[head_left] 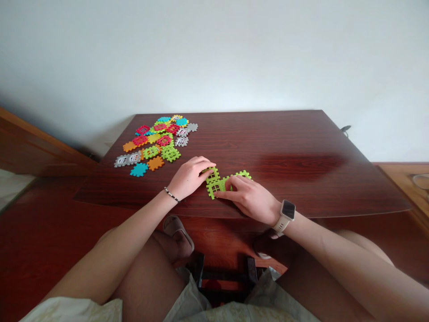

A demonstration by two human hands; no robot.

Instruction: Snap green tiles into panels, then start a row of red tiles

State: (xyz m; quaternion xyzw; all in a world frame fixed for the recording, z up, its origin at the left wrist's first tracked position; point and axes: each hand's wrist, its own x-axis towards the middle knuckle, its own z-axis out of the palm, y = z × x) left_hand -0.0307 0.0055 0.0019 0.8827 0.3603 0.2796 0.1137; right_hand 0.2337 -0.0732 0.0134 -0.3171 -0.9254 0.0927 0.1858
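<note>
Several lime-green toothed plastic tiles (217,184) lie joined flat near the front edge of the dark red wooden table (284,156). My left hand (189,176), with a beaded bracelet at the wrist, rests on the left end of the tiles, fingers curled and pinching one tile. My right hand (250,197), with a watch on its wrist, presses down on the right side of the joined tiles, fingers bent over them. Part of the tiles is hidden under both hands.
A pile of loose coloured tiles (156,141) in red, orange, teal, grey, yellow and green lies at the table's far left. A pale wall stands behind the table. My knees and a sandal (179,232) show below the table edge.
</note>
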